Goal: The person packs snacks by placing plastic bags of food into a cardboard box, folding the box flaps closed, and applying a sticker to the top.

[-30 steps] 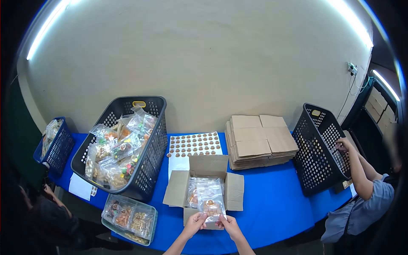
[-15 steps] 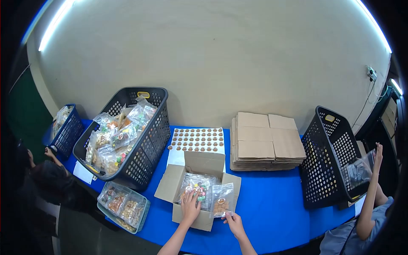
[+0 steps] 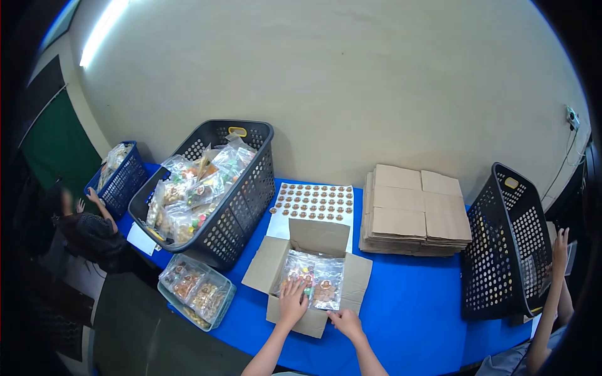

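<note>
An open cardboard box (image 3: pixel 254 274) stands in front of me with its flaps folded out. Inside are clear zip bags: one of colourful candies (image 3: pixel 300 266) on the left, and one of brown pieces with a round sticker (image 3: pixel 327 289) on the right. My left hand (image 3: pixel 292 305) lies with fingers spread on the candy bag. At the box's front right corner is my right hand (image 3: pixel 346 324), its fingers curled in by the box edge and the brown bag's lower end. Whatever is between those fingertips is too small to tell.
Left are a black basket (image 3: pixel 241 203) full of snack bags, a clear tub (image 3: pixel 207 307) of bags and a blue basket (image 3: pixel 125 188). Behind the box lies a sticker sheet (image 3: pixel 313 207); right, flat cartons (image 3: pixel 414 210) and another black basket (image 3: pixel 501 250). People are at both sides.
The brown bag, held by my right hand over the box's right side, now lies inside beside the candy bag. My left hand stays on the candy bag. The view has turned slightly.
</note>
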